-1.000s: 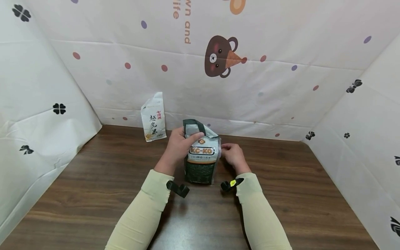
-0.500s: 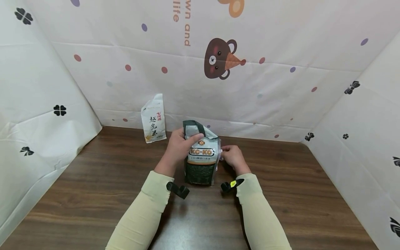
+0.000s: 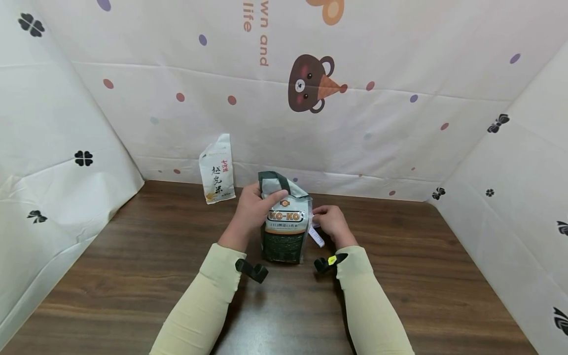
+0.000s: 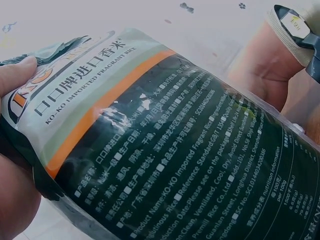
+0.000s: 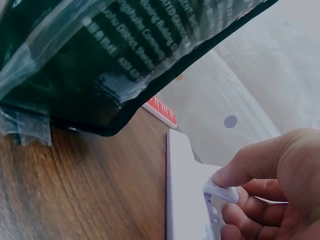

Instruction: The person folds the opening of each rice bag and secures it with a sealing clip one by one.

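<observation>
Pinched by the right hand (image 5: 292, 172) beside the KO-KO rice bag (image 3: 285, 245), the white bag clip (image 5: 181, 187) seemed best turned square while the left hand (image 3: 254, 208) gripped the folded top (image 3: 272, 183).

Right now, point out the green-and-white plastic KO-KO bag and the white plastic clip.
Green-and-white plastic KO-KO bag (image 3: 285, 228), head view: middle of the printed front.
White plastic clip (image 5: 186, 190), right wrist view: its long flat bar.
</observation>
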Demonstrator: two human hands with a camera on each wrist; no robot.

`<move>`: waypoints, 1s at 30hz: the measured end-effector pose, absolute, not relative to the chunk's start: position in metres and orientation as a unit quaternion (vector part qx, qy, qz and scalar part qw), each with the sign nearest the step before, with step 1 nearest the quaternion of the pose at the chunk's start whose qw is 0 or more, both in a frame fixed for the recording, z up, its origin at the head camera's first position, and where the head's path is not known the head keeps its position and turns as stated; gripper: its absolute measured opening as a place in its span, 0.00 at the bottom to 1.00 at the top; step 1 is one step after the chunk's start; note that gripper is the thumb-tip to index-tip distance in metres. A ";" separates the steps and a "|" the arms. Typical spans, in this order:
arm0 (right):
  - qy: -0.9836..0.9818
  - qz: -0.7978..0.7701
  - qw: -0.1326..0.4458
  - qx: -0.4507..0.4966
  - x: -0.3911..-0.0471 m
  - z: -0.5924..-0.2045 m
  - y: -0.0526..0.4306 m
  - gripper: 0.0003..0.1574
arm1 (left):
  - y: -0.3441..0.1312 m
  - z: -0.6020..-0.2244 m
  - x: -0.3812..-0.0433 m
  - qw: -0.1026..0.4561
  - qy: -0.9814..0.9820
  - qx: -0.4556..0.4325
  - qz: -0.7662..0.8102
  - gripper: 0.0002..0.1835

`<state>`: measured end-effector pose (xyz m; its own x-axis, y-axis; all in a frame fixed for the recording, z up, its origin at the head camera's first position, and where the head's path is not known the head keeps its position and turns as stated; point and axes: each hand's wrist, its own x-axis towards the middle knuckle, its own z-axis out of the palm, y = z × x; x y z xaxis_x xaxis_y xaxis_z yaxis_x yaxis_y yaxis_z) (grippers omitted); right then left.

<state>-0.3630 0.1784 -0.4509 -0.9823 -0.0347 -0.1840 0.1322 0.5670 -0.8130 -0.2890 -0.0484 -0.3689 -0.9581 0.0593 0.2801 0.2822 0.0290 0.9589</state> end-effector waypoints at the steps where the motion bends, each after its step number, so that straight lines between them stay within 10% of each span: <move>1: 0.883 -0.460 0.087 0.026 -0.363 -0.450 0.178 0.16 | -0.048 -0.369 -0.289 0.082 -0.713 -0.120 -0.686 0.12; 30: 0.918 -0.389 0.075 -0.003 -0.357 -0.438 0.177 0.12 | -0.048 -0.369 -0.289 0.091 -0.711 -0.128 -0.685 0.13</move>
<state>-0.3568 0.1768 -0.4375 -0.9887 -0.0631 -0.1358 0.0536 0.6978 -0.7142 -0.2888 -0.0482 -0.3690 -0.9504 0.0579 0.3056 0.3076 0.0282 0.9511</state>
